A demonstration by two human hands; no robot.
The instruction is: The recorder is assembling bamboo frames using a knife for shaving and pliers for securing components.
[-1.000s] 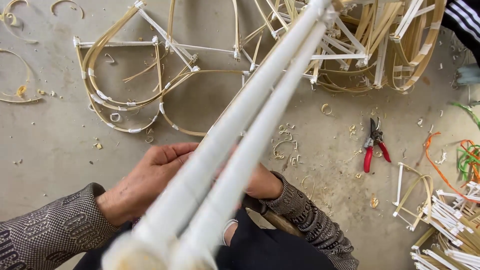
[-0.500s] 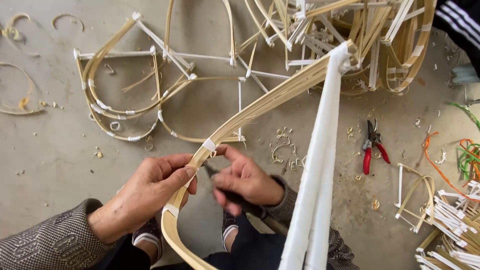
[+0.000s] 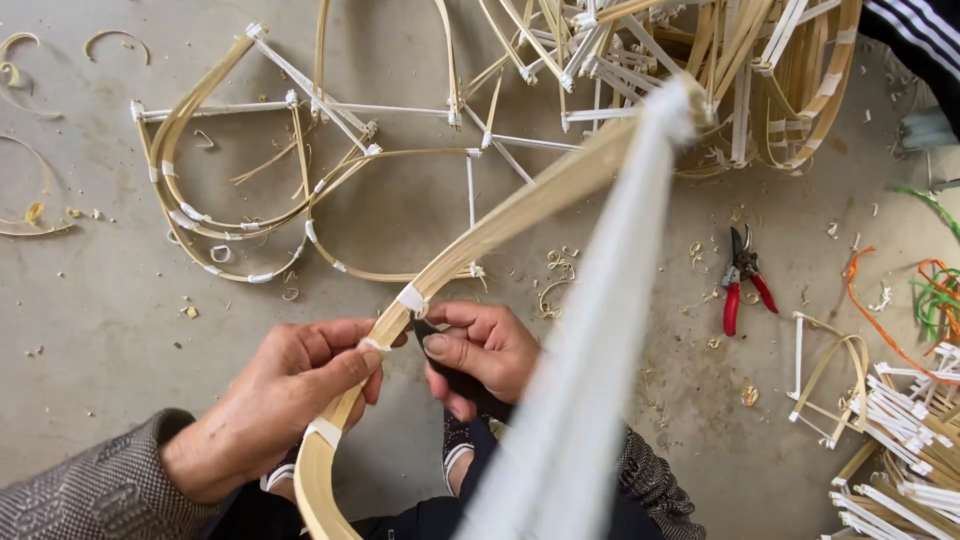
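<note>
- head view: a bare concrete floor [image 3: 90,370] lay strewn with shavings, bamboo frames [image 3: 300,190] and red pliers [image 3: 745,280].
- the left hand [image 3: 290,390] pinched the curved bamboo strip [image 3: 480,240] at a white binding; the right hand [image 3: 480,355] was clamped on a dark tool beside it.
- compared with half a second earlier, the strip stayed bowed and the white bundle [image 3: 590,330] leaned more across the right wrist.

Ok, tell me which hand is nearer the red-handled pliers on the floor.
Right. The right hand grips a dark tool at the bent bamboo strip, with the red-handled pliers off to its right on the floor. The left hand pinches the strip farther left, beyond the right hand.
</note>
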